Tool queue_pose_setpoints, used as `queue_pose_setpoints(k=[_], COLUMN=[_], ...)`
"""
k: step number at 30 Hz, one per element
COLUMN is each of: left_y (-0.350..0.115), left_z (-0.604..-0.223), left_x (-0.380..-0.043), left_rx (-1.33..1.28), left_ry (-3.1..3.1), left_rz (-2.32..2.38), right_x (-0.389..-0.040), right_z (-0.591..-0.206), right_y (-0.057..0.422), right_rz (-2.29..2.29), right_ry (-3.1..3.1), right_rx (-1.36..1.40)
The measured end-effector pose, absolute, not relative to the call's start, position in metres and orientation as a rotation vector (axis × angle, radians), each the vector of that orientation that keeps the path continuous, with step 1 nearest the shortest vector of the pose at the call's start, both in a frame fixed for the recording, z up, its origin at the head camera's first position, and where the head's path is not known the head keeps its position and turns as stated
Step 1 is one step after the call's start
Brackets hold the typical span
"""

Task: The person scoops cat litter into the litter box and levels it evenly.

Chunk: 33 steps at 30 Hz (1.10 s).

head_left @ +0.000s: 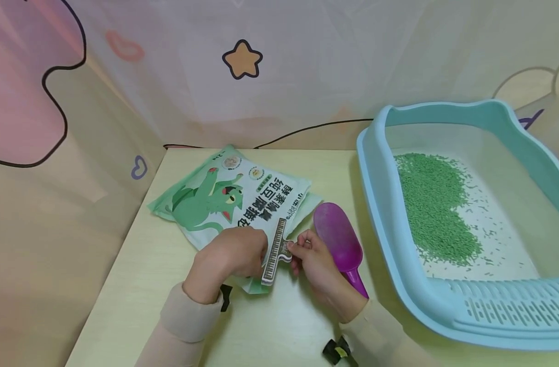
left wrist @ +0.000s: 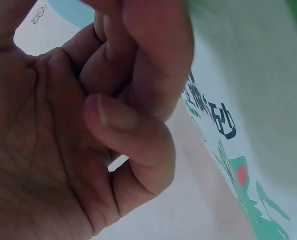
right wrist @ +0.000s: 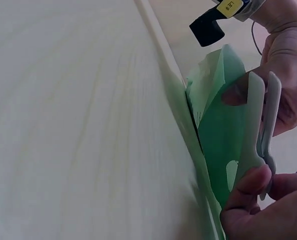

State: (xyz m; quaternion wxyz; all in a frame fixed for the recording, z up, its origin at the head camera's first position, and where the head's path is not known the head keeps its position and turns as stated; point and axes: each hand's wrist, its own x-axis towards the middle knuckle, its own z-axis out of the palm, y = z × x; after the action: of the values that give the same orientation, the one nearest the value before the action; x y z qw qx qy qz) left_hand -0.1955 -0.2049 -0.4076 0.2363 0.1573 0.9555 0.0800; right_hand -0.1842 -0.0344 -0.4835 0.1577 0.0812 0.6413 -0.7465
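A white and green cat litter bag (head_left: 261, 191) with a green cat print lies on the table. My left hand (head_left: 235, 250) is at its near end, fingers curled; in the right wrist view the left thumb (right wrist: 234, 95) presses on the bag's green edge (right wrist: 221, 135). The left wrist view shows the curled left hand (left wrist: 63, 145) beside the bag (left wrist: 238, 85). My right hand (head_left: 318, 262) pinches the handles of a bag clip (head_left: 275, 252) printed like piano keys. Sideways in the right wrist view, the clip's two arms (right wrist: 256, 112) stand slightly apart.
A purple scoop (head_left: 338, 237) lies right of the bag, close to my right hand. Farther right stands a light blue litter box (head_left: 376, 173) with green pellets (head_left: 431, 209) inside. A printed cloth backdrop (head_left: 307, 66) rises behind the table (head_left: 270, 336).
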Motion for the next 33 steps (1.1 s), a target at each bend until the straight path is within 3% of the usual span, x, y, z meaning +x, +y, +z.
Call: queue_pose_setpoints(k=[33], left_y=[-0.192], left_z=[-0.406], left_x=[-0.187], left_rx=[0.413], left_ry=[2.699], left_rz=[0.150], right_x=[-0.204], right_z=[-0.492], right_y=[-0.043], right_rz=[-2.281], right_ry=[1.779], right_rx=[0.367])
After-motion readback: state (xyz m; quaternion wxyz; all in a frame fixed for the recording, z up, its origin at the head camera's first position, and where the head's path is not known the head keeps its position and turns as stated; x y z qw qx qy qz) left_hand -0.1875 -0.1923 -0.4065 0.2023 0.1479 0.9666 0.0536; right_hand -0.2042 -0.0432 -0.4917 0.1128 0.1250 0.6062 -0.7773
